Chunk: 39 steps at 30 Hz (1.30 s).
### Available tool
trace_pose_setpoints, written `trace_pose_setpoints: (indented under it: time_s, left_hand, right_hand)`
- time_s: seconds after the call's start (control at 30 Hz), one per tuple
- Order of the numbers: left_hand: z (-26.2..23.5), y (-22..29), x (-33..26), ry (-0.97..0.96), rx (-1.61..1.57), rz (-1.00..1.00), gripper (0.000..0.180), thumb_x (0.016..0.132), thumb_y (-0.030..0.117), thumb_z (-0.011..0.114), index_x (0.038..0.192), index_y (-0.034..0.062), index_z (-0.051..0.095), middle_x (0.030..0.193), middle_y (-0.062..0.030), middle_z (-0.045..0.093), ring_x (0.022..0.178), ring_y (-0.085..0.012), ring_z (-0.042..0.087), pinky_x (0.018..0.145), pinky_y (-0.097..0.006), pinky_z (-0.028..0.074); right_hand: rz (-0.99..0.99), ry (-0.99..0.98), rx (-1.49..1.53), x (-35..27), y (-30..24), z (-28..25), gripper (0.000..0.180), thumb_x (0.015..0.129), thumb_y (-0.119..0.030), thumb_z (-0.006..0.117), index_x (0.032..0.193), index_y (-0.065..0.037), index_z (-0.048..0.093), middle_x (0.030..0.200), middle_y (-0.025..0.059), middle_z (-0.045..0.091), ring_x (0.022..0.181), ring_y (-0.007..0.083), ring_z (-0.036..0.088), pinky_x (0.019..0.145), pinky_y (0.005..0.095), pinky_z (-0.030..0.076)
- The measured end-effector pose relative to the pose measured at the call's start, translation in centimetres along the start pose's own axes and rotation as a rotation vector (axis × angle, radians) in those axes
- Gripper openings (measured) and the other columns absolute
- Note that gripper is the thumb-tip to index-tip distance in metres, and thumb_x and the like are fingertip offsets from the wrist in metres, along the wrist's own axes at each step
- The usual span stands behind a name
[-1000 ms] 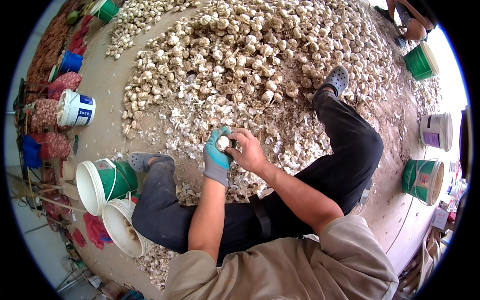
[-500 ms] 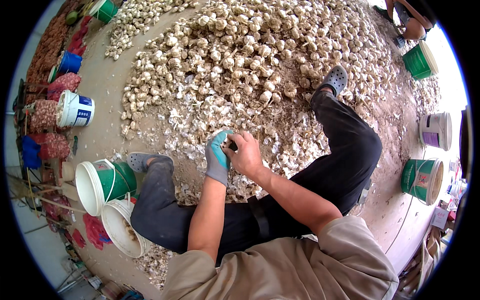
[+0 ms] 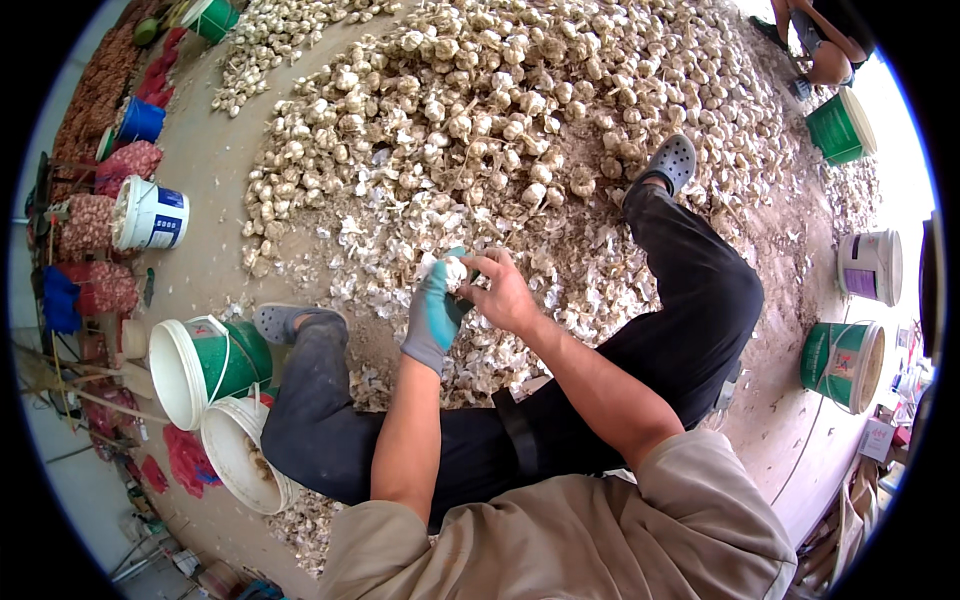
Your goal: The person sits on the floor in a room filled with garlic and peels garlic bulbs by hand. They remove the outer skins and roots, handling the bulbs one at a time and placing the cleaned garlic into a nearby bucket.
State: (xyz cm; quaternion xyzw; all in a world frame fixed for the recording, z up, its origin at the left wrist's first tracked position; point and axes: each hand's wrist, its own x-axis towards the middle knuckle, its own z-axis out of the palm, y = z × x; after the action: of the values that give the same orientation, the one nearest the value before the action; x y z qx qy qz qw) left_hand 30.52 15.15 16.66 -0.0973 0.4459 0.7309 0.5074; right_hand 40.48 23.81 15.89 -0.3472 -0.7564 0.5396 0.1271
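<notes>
My left hand (image 3: 432,318) wears a grey and teal glove and grips a whitish garlic bulb (image 3: 455,272) between its fingers. Bare, my right hand (image 3: 503,293) meets the bulb from the right, thumb and index finger bent against its side. Both hands are in front of my body, over loose garlic skins (image 3: 385,262) strewn on the ground. Beyond them spreads a large heap of garlic bulbs (image 3: 500,125), some with bits of stalk.
At my left leg stand a green bucket (image 3: 240,360) and a tilted white bucket (image 3: 232,455). More buckets line both sides, including a green one (image 3: 832,365) at right. A person (image 3: 830,55) sits at the far right. Red net sacks (image 3: 105,290) lie along the left.
The garlic bulb, mostly hidden before, now shows white above the gloved palm. My left hand has turned and its fingers reach higher; my right fingers have spread somewhat and shifted right.
</notes>
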Motion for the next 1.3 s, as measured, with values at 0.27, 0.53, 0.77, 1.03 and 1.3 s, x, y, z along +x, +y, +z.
trace_pose_setpoints:
  time_s: [0.27,0.53,0.77,1.03,1.3]
  left_hand:
    - [-4.8,-0.3,2.8,0.195,0.016,0.162,0.019,0.092,0.018,0.062,0.095,-0.0013,0.063,0.082,-0.0078,0.065,0.074,-0.0189,0.065,0.063,-0.03,0.053]
    - [-0.8,-0.1,0.9,-0.001,-0.271,0.062,0.047,0.1,0.041,0.048,0.124,0.0024,0.055,0.123,-0.0115,0.06,0.107,-0.026,0.06,0.091,-0.04,0.052]
    - [-3.1,-0.5,1.0,-0.091,0.17,0.141,0.052,0.093,0.038,0.061,0.128,-0.0001,0.056,0.117,-0.0116,0.062,0.104,-0.0242,0.06,0.091,-0.038,0.051]
    - [-4.1,-0.9,2.1,0.136,0.033,0.1,0.027,0.09,0.018,0.051,0.094,-0.0031,0.067,0.099,-0.0125,0.067,0.089,-0.0229,0.064,0.077,-0.033,0.053]
    - [-2.2,-0.8,0.9,0.008,-0.094,0.052,0.03,0.097,0.025,0.046,0.087,0.0013,0.062,0.105,-0.0168,0.067,0.089,-0.0235,0.065,0.081,-0.036,0.055]
  right_hand:
    - [-0.119,0.027,-0.026,-1.9,-2.4,2.7,0.04,0.076,-0.01,0.078,0.114,-0.006,0.066,0.116,0.016,0.056,0.102,0.0337,0.06,0.088,0.0393,0.051]
    - [0.012,0.032,0.025,-0.7,-0.2,1.7,0.043,0.078,-0.016,0.078,0.118,-0.007,0.065,0.122,0.0173,0.056,0.104,0.0319,0.061,0.091,0.039,0.052]
    - [-0.094,-0.022,0.011,0.1,-1.7,0.7,0.029,0.079,-0.01,0.074,0.105,-0.001,0.066,0.096,0.0151,0.063,0.089,0.0323,0.063,0.08,0.0389,0.051]
    - [-0.258,0.031,-0.109,-1.8,-1.5,2.2,0.038,0.08,-0.014,0.075,0.113,-0.001,0.062,0.103,0.0163,0.064,0.092,0.0336,0.065,0.081,0.0398,0.053]
    - [0.177,-0.223,0.687,-1.1,0.4,3.1,0.026,0.094,-0.019,0.064,0.113,-0.004,0.058,0.094,0.0051,0.066,0.081,0.0127,0.061,0.07,0.0282,0.05]
